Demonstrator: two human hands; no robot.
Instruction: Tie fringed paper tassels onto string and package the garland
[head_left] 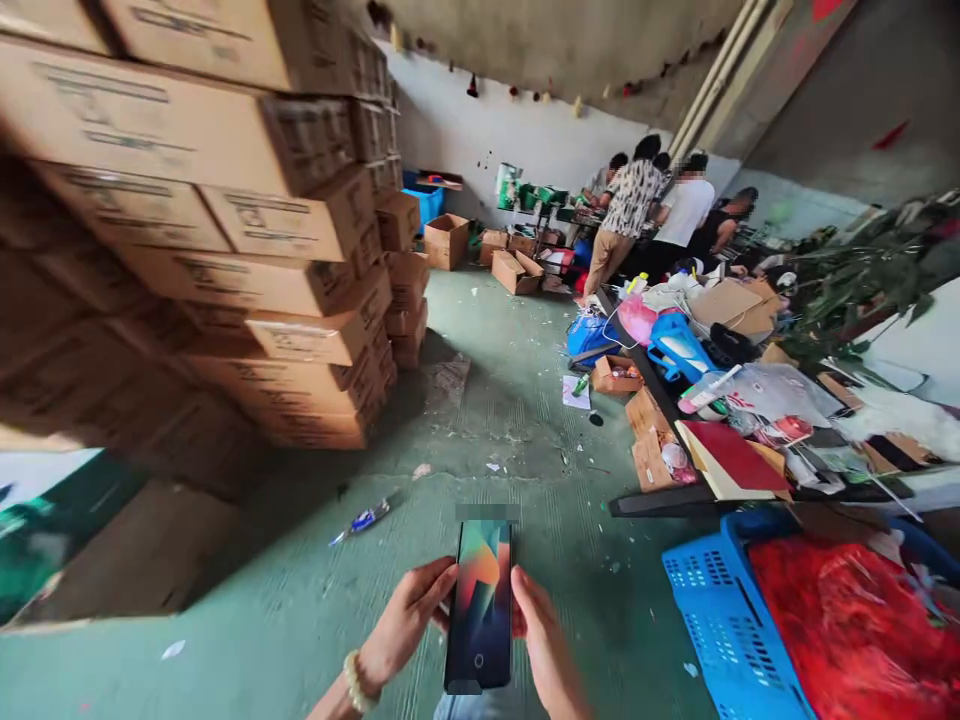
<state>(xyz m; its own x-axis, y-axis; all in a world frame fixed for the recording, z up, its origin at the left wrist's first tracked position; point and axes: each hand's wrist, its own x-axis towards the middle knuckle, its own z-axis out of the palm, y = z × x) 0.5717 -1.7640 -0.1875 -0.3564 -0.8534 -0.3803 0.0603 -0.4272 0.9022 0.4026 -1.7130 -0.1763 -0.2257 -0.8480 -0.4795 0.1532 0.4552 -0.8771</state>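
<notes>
A black smartphone (480, 610) stands upright in front of me, its screen lit with a colourful abstract wallpaper. My left hand (406, 618) grips its left edge, and a pale bead bracelet (358, 682) circles that wrist. My right hand (541, 640) holds the opposite edge, with the fingers partly behind the phone. The phone's back and the lower part of my right wrist are hidden.
Tall stacks of cardboard boxes (225, 250) rise on the left. A blue plastic crate (724, 620) with red plastic (847, 630) sits at lower right, beyond it a cluttered table (660, 400). Several people work at the back. A pen (366, 518) lies on the green floor (517, 450).
</notes>
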